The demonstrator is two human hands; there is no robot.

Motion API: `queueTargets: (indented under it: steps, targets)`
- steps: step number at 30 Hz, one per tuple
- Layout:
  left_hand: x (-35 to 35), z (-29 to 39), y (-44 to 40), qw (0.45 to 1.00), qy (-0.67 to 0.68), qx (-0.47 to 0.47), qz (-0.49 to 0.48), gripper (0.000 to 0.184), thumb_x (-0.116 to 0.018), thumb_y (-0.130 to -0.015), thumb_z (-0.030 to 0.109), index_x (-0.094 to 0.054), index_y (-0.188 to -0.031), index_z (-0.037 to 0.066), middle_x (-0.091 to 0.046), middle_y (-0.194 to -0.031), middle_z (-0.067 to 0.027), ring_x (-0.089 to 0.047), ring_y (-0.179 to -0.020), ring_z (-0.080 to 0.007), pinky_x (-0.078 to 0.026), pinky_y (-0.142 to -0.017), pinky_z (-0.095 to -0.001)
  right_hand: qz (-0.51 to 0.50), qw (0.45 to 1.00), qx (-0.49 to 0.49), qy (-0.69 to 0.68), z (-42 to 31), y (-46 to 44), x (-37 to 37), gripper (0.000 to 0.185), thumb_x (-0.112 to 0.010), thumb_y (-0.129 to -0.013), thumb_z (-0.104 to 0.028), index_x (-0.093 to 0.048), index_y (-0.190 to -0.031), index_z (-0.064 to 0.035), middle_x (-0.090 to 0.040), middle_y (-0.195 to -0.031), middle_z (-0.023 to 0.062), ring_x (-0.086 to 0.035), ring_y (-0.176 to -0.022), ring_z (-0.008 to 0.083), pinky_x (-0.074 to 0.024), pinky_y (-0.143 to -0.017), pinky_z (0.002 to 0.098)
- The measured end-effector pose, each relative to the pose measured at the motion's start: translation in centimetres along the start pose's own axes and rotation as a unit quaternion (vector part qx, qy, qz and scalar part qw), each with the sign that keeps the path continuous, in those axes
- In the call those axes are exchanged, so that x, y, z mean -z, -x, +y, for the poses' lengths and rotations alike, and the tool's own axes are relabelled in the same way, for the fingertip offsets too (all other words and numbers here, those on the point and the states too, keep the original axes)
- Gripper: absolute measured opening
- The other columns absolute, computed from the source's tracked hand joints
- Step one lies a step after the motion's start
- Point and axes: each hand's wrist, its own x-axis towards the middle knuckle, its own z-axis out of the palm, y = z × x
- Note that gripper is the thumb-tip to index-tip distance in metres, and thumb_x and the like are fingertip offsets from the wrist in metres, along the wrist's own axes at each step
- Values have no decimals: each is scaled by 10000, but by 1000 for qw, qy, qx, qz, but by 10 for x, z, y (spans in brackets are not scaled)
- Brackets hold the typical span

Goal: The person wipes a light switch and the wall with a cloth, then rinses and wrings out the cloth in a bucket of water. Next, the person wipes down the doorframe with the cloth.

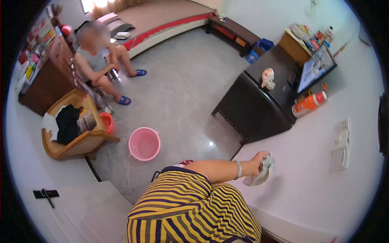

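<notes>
My left hand is at the end of an arm stretched out to the right, with a bracelet round its wrist. Its fingers are closed round a crumpled, pale grey cloth, which hangs beside the white wall. Only a fingertip of my right hand shows, at the bottom right edge; the rest of that hand is out of frame. Yellow and dark striped clothing fills the bottom middle.
A pink bucket stands on the grey floor. At the left sits another person, near a wicker chair holding clothes. A black cabinet is ahead right, below wall switches. A white door is at the lower left.
</notes>
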Motion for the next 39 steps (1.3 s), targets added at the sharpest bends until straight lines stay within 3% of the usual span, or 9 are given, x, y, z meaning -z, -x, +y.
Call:
queueTargets:
  steps: [3, 5, 10, 16, 20, 25, 30, 33, 39]
  targets:
    - [21, -13, -26, 993, -7, 72, -91, 325, -573, -839, 345, -653, -945, 49, -677, -964, -149, -638, -899, -317, -510, -862, -440, -13, 998, -15, -55, 5, 11, -10, 455, -457, -932, -467, -647, -1222, -173, -432, -1407, 219, -298, -1334, 475, -194, -1061, 698]
    - [16, -15, -36, 994, -20, 82, -67, 335, -583, -837, 349, -653, -956, 43, -677, -976, -153, -640, -903, -325, -507, -872, -449, -23, 997, -38, -63, 19, 18, -16, 501, -452, -909, -562, -662, -1204, -216, -365, -1494, 153, -198, -1414, 462, -144, -1078, 708]
    - [-53, 7, -17, 992, -73, 47, -88, 353, -555, -874, 328, -650, -1001, 12, -673, -974, -161, -646, -925, -320, -516, -875, -445, -57, 997, 58, -16, 12, 2, 1, 389, -434, -964, -224, -620, -1199, 22, -292, -1482, 223, -271, -1380, 387, -185, -1143, 555]
    - [-123, 31, -61, 979, -108, -10, -174, 312, -535, -886, 283, -653, -975, 8, -672, -950, -156, -651, -903, -305, -527, -845, -435, -20, 994, -9, -109, -4, 4, -13, 344, -410, -949, -91, -601, -1203, 41, -362, -1477, 180, -183, -1439, 316, -199, -1164, 568]
    - [-193, 37, -68, 936, -204, -154, -242, 125, -607, -830, 128, -607, -934, 60, -600, -850, -53, -611, -770, -180, -519, -703, -341, -47, 994, -31, -98, 8, 14, -3, 373, -389, -920, -84, -607, -1172, 84, -243, -1512, 194, -235, -1411, 370, -351, -1088, 556]
    - [-251, 26, -96, 840, -326, -332, -280, 366, -638, -777, 109, -613, -1118, -23, -566, -966, -74, -567, -900, -162, -487, -796, -307, -57, 995, -44, -74, 10, 19, -1, 391, -379, -899, -72, -605, -1169, 99, -188, -1532, 193, -243, -1410, 371, -376, -1081, 545]
    - [-250, 0, -104, 738, -438, -422, -292, 412, -620, -780, 104, -622, -1163, -47, -581, -1232, -211, -574, -1130, -271, -441, -965, -322, -34, 999, 24, -11, 1, 7, -10, 274, -444, -940, -124, -580, -1022, 99, -403, -1385, 225, -289, -1366, 440, -390, -1058, 603]
    - [-239, -13, -90, 733, -432, -446, -278, 389, -612, -781, 89, -633, -1146, -43, -594, -1195, -209, -578, -1117, -286, -433, -976, -329, -83, 980, 150, 96, 11, 6, -4, 257, -522, -948, -168, -478, -952, 86, -554, -1203, 226, -300, -1337, 495, -374, -1046, 665]
    - [-219, -38, -63, 715, -452, -473, -246, 382, -591, -800, 56, -607, -1170, -39, -584, -1161, -176, -579, -1070, -268, -441, -950, -330, -88, 976, 167, 107, 18, 9, 1, 239, -525, -965, -180, -388, -1040, 0, -603, -1126, 211, -295, -1342, 498, -327, -1056, 702]
